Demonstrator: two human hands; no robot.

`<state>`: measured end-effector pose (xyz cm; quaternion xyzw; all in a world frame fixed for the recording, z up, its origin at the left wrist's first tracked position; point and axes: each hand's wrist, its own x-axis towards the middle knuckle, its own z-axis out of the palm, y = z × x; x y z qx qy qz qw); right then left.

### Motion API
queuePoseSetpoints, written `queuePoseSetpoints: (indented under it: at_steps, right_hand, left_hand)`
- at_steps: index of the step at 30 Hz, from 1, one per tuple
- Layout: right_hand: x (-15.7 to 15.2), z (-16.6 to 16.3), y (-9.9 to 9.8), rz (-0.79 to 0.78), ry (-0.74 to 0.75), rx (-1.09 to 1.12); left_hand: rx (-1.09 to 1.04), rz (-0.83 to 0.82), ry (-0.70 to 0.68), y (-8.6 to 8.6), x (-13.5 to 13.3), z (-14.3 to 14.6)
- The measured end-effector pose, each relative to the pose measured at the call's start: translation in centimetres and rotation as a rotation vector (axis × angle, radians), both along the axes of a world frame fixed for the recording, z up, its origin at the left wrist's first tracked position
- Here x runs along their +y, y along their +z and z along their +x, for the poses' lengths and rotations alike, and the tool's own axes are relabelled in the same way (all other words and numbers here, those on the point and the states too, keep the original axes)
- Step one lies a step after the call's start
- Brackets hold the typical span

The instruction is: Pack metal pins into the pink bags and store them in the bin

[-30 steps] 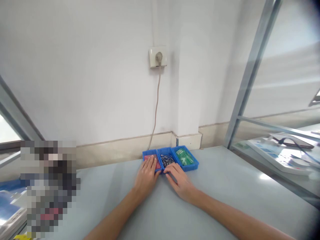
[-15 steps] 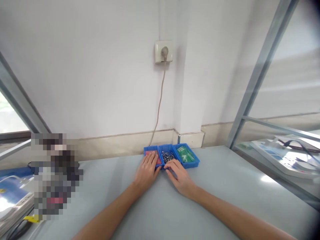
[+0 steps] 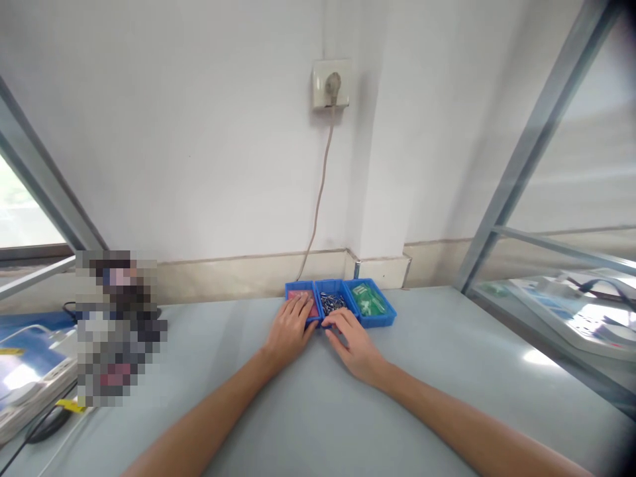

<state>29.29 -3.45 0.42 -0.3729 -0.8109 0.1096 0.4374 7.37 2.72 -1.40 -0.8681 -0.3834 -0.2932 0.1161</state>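
Three small blue bins stand side by side at the far edge of a pale grey table [image 3: 308, 404]. The left bin [image 3: 295, 289] holds something red, the middle bin [image 3: 332, 302] holds small metal screws, and the right bin [image 3: 371, 305] holds green parts. My left hand [image 3: 289, 328] lies flat with fingers stretched over the left bin's front rim. My right hand [image 3: 354, 344] rests beside it, fingers extended and touching the middle bin's front edge. Neither hand holds anything.
A white wall rises behind the bins, with a socket [image 3: 330, 85] and a cable [image 3: 318, 199] hanging down. A metal frame post [image 3: 527, 159] and glass partition stand at the right. Books or boxes [image 3: 30, 371] and a person's blurred shape [image 3: 119, 324] sit at the left.
The view has tilted and shifted slightly, so bins and hands sit a little higher in the picture. Both hands stay on the bins' front edges.
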Motion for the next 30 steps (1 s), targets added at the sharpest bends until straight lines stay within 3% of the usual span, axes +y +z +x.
queuePoseSetpoints:
  at_steps: [14,30]
  right_hand:
    - [0.28,-0.08,-0.07,-0.005,-0.058,0.038]
    - [0.51,0.09,-0.61,-0.154,-0.092,0.014]
  left_hand:
    - [0.012,0.039,-0.004,-0.21,0.05,-0.14]
    - [-0.022,0.058,-0.022,-0.39,0.03,-0.22]
